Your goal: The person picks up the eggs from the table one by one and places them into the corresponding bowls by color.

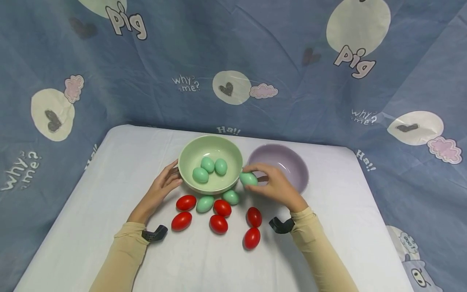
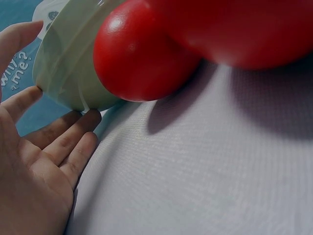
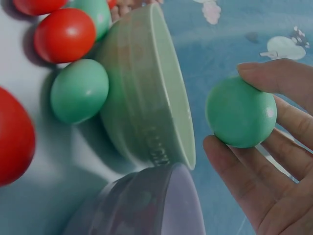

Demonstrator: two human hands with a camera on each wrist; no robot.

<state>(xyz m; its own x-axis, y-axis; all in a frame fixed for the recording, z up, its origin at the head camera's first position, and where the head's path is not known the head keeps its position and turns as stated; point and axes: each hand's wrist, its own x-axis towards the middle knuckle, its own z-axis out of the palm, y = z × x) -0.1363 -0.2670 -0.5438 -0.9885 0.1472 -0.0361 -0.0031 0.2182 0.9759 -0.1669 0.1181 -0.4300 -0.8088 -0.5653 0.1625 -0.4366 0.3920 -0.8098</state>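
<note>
My right hand (image 1: 271,184) pinches a green egg (image 1: 249,179) between thumb and fingers, level with the right rim of the green bowl (image 1: 189,178). In the right wrist view this held egg (image 3: 241,111) is raised beside the bowl's opening. Fingers of my left hand (image 1: 160,188) rest spread against the bowl's left side; the left wrist view shows their tips at its outer wall. Inside the bowl lie three green eggs (image 1: 208,164). Two more green eggs (image 1: 205,204) sit on the table in front of it.
A purple bowl (image 1: 297,170) stands right of the green one, partly behind my right hand. Several red eggs (image 1: 218,224) lie on the white tabletop (image 1: 182,263) in front of the bowls. A blue patterned cloth (image 1: 255,48) hangs behind the table.
</note>
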